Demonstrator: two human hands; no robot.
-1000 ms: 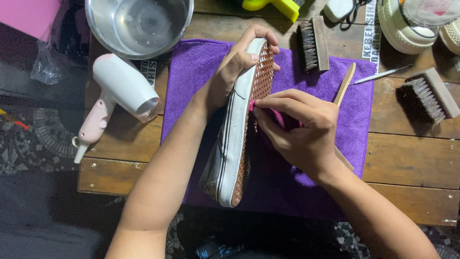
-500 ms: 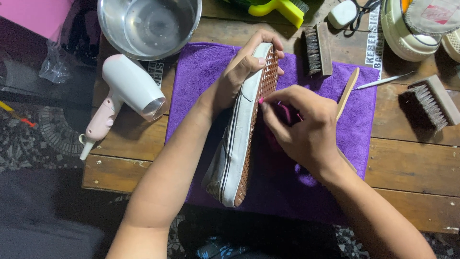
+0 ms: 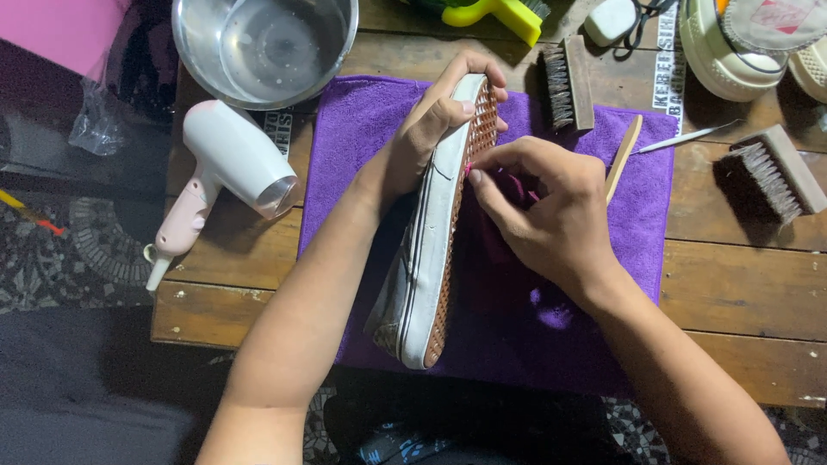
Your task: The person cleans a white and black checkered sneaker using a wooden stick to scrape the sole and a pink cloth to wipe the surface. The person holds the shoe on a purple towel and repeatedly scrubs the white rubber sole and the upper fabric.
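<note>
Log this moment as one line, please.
left hand: holds shoe on edge | right hand: pressing purple cloth to sole edge | under: purple towel

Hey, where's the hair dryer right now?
In the head view the white and pink hair dryer lies on the wooden table, left of the purple towel and just below the metal bowl.

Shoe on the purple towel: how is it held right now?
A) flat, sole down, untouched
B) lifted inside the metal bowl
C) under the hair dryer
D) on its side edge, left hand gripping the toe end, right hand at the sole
D: the shoe stands on edge on the purple towel, the left hand clasping its far end while the right hand presses at the waffle sole.
</note>
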